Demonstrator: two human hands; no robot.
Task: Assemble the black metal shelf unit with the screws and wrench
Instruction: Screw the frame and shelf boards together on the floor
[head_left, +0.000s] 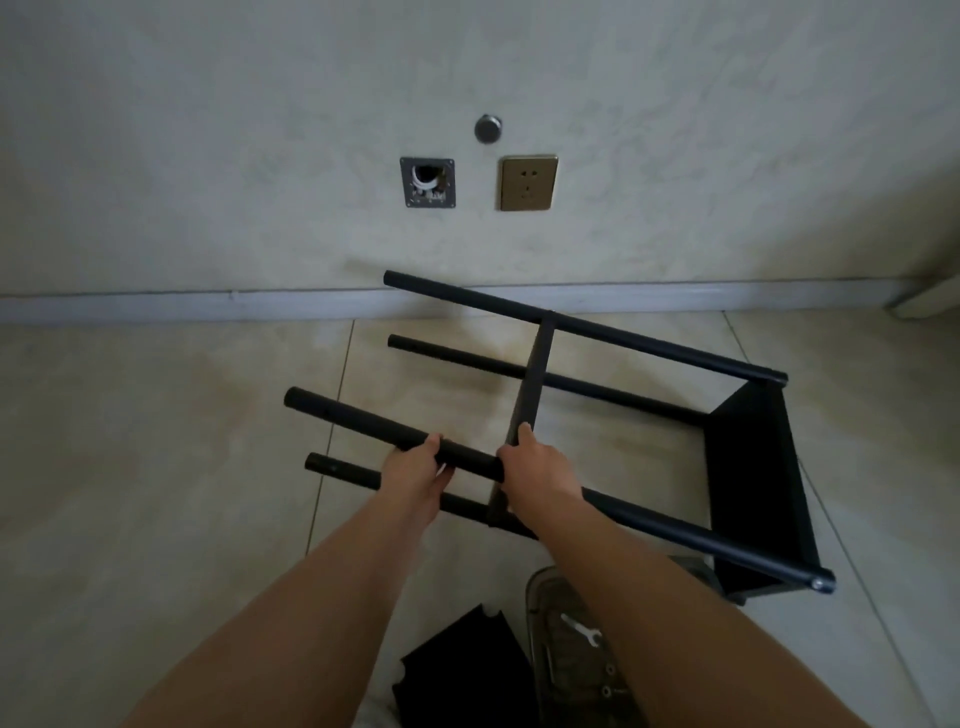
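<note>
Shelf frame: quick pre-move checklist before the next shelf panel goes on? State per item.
1. Left hand grips the near upper pole: ok.
2. Right hand is on the middle shelf where it meets that pole: ok, though how its fingers lie is partly hidden.
3. Frame lies on its side on the floor, end panel attached at the right: ok.
4. Free pole ends at the left show holes for the next panel: ok.
5. Wrench lies in the clear tray by the right forearm: ok.
6. Screws available: cannot tell.
</note>
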